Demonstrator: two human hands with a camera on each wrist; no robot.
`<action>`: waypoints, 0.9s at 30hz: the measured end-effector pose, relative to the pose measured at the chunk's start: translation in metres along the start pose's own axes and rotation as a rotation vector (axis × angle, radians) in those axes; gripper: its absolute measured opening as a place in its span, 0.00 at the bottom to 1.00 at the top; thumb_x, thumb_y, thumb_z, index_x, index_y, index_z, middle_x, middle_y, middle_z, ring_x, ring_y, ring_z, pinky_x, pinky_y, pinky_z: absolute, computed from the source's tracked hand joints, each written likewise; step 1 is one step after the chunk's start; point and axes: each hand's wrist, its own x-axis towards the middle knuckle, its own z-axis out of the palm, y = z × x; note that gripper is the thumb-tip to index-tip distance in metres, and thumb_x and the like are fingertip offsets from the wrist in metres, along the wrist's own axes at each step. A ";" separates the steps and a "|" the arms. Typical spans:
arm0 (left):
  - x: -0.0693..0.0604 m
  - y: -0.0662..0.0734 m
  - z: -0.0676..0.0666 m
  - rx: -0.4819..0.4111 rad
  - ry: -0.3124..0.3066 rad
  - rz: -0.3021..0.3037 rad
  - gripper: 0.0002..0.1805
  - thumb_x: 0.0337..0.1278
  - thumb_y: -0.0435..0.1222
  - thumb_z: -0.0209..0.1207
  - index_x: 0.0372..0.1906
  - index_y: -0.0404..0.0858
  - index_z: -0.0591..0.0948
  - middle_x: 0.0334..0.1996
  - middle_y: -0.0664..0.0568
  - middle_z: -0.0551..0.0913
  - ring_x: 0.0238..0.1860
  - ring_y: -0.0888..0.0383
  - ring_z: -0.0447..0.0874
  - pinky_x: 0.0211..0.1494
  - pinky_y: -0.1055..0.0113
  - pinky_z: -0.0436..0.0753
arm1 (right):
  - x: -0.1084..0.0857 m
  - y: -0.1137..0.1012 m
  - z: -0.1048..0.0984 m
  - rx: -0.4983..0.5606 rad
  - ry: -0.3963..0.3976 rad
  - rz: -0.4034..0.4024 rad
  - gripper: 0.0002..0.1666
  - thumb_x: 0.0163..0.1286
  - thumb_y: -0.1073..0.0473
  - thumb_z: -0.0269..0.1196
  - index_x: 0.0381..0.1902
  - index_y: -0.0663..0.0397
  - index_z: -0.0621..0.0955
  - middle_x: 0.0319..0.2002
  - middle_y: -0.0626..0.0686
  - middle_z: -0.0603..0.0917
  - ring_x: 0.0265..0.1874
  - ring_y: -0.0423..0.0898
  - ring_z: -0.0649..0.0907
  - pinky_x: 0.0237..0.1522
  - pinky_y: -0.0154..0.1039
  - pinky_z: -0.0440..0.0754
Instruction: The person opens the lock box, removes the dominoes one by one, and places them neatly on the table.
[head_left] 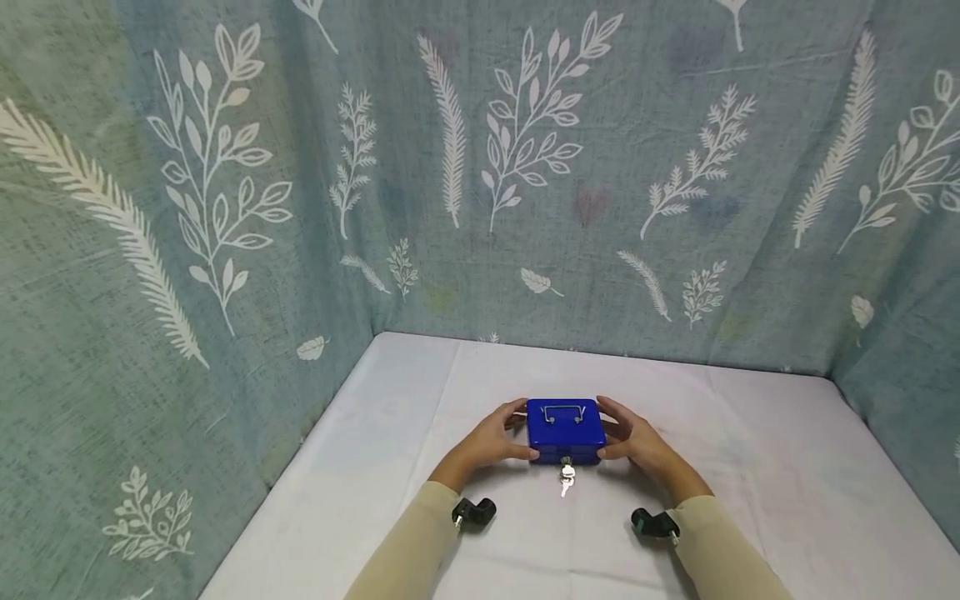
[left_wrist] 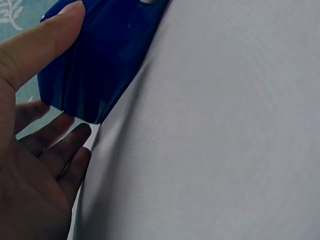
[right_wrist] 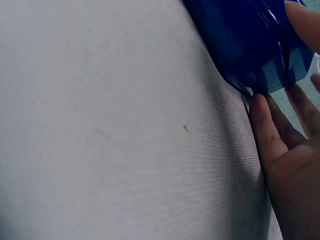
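A blue metal box (head_left: pixel 564 427) with a wire handle on its lid stands on the white cloth; keys (head_left: pixel 567 477) hang from the lock on its front. Around its left end is the left hand (head_left: pixel 491 435), thumb at the front corner and fingers toward the back. The right hand (head_left: pixel 633 433) holds the opposite end the same way. In the left wrist view, the thumb of the left hand (left_wrist: pixel 40 135) lies on the box (left_wrist: pixel 107 55), with fingertips at its end. In the right wrist view, fingers of the right hand (right_wrist: pixel 295 145) touch the box (right_wrist: pixel 245 40).
The white cloth (head_left: pixel 337 517) covers the table. Teal curtains with white leaf prints (head_left: pixel 540 208) stand behind it and at both sides. A small black device (head_left: pixel 474 512) is at the left wrist and another (head_left: pixel 655 523) at the right wrist.
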 end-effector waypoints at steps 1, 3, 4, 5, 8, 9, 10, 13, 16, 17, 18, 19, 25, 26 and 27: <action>0.000 0.000 -0.001 0.009 -0.011 0.005 0.56 0.36 0.44 0.78 0.74 0.39 0.61 0.64 0.48 0.72 0.65 0.49 0.70 0.68 0.56 0.65 | -0.001 0.000 0.000 0.001 0.000 0.003 0.64 0.47 0.74 0.73 0.76 0.61 0.50 0.75 0.64 0.52 0.70 0.66 0.59 0.63 0.41 0.68; 0.000 -0.001 -0.003 0.020 -0.031 0.012 0.55 0.38 0.43 0.78 0.74 0.39 0.61 0.65 0.48 0.71 0.65 0.50 0.70 0.68 0.57 0.65 | -0.003 0.000 0.001 0.002 0.006 0.010 0.64 0.47 0.73 0.74 0.76 0.61 0.50 0.74 0.65 0.53 0.69 0.65 0.60 0.63 0.42 0.68; 0.001 -0.001 -0.004 0.025 -0.039 0.018 0.55 0.38 0.43 0.77 0.74 0.38 0.61 0.65 0.47 0.71 0.65 0.50 0.70 0.68 0.56 0.65 | -0.003 -0.001 0.002 0.010 0.012 0.015 0.64 0.47 0.72 0.74 0.76 0.61 0.51 0.74 0.64 0.53 0.69 0.65 0.60 0.64 0.44 0.68; 0.001 0.000 -0.005 0.027 -0.046 0.018 0.54 0.39 0.43 0.77 0.74 0.38 0.61 0.65 0.47 0.72 0.65 0.50 0.70 0.68 0.56 0.65 | -0.004 -0.001 0.002 0.012 0.015 0.017 0.64 0.47 0.72 0.74 0.76 0.61 0.51 0.74 0.65 0.53 0.69 0.66 0.60 0.64 0.45 0.67; 0.000 0.002 -0.008 0.037 -0.067 -0.002 0.54 0.40 0.44 0.77 0.74 0.39 0.62 0.64 0.49 0.72 0.65 0.52 0.70 0.68 0.56 0.66 | -0.007 -0.002 0.004 0.002 0.032 0.036 0.63 0.48 0.70 0.74 0.77 0.59 0.52 0.74 0.65 0.54 0.69 0.66 0.61 0.65 0.49 0.66; 0.000 0.003 -0.008 0.036 -0.075 -0.009 0.53 0.40 0.45 0.76 0.74 0.40 0.62 0.64 0.49 0.73 0.65 0.52 0.70 0.68 0.56 0.66 | -0.008 -0.002 0.005 -0.002 0.038 0.041 0.62 0.49 0.70 0.74 0.77 0.59 0.52 0.74 0.65 0.54 0.68 0.66 0.62 0.65 0.51 0.66; 0.000 0.004 -0.009 0.034 -0.082 -0.015 0.53 0.41 0.46 0.76 0.74 0.40 0.62 0.64 0.49 0.73 0.65 0.52 0.70 0.68 0.56 0.66 | -0.009 -0.002 0.005 -0.006 0.038 0.040 0.62 0.50 0.70 0.74 0.76 0.59 0.52 0.74 0.65 0.54 0.68 0.67 0.62 0.64 0.53 0.66; 0.000 0.004 -0.010 0.022 -0.108 -0.027 0.52 0.43 0.46 0.75 0.74 0.41 0.62 0.64 0.50 0.73 0.65 0.52 0.69 0.68 0.55 0.65 | -0.013 -0.002 0.006 -0.012 0.046 0.050 0.58 0.51 0.68 0.73 0.76 0.58 0.55 0.74 0.65 0.55 0.68 0.67 0.62 0.63 0.57 0.67; 0.002 0.003 -0.011 0.010 -0.130 -0.033 0.50 0.47 0.46 0.73 0.74 0.41 0.61 0.65 0.50 0.73 0.65 0.51 0.70 0.68 0.54 0.66 | -0.015 -0.001 0.007 -0.014 0.055 0.061 0.53 0.54 0.65 0.73 0.75 0.56 0.59 0.73 0.65 0.58 0.68 0.67 0.63 0.63 0.59 0.67; 0.003 0.003 -0.012 0.005 -0.135 -0.033 0.48 0.49 0.46 0.72 0.74 0.41 0.61 0.64 0.50 0.73 0.64 0.51 0.70 0.67 0.54 0.67 | -0.016 -0.001 0.007 -0.019 0.065 0.072 0.52 0.55 0.63 0.73 0.75 0.54 0.61 0.72 0.64 0.59 0.67 0.66 0.64 0.63 0.59 0.67; 0.003 0.003 -0.012 0.002 -0.140 -0.035 0.47 0.51 0.47 0.71 0.74 0.41 0.61 0.64 0.50 0.73 0.64 0.50 0.70 0.67 0.54 0.68 | -0.016 -0.001 0.007 -0.021 0.070 0.076 0.50 0.57 0.62 0.72 0.74 0.53 0.62 0.72 0.63 0.60 0.67 0.66 0.64 0.63 0.59 0.67; 0.004 0.003 -0.013 0.003 -0.143 -0.034 0.46 0.53 0.47 0.69 0.74 0.42 0.61 0.64 0.50 0.73 0.64 0.51 0.71 0.66 0.54 0.68 | -0.016 -0.001 0.006 -0.024 0.076 0.082 0.48 0.58 0.60 0.71 0.74 0.51 0.63 0.72 0.63 0.60 0.67 0.65 0.64 0.63 0.58 0.67; 0.009 0.007 -0.014 -0.026 -0.120 -0.030 0.39 0.61 0.48 0.63 0.73 0.40 0.63 0.61 0.47 0.76 0.62 0.53 0.73 0.64 0.57 0.72 | -0.015 -0.004 0.004 -0.020 0.091 0.080 0.42 0.66 0.54 0.66 0.74 0.51 0.63 0.71 0.63 0.60 0.66 0.63 0.67 0.62 0.54 0.70; 0.010 0.008 -0.014 -0.032 -0.112 -0.025 0.38 0.61 0.48 0.62 0.73 0.39 0.64 0.60 0.47 0.76 0.61 0.52 0.74 0.63 0.57 0.72 | -0.015 -0.004 0.004 -0.015 0.088 0.076 0.42 0.67 0.54 0.65 0.74 0.51 0.62 0.71 0.64 0.60 0.65 0.63 0.68 0.62 0.53 0.71; 0.010 0.008 -0.014 -0.037 -0.107 -0.023 0.37 0.62 0.48 0.62 0.72 0.39 0.65 0.59 0.46 0.77 0.60 0.52 0.75 0.62 0.57 0.73 | -0.014 -0.004 0.004 0.001 0.092 0.081 0.41 0.67 0.54 0.65 0.74 0.51 0.62 0.71 0.63 0.61 0.65 0.62 0.69 0.62 0.52 0.71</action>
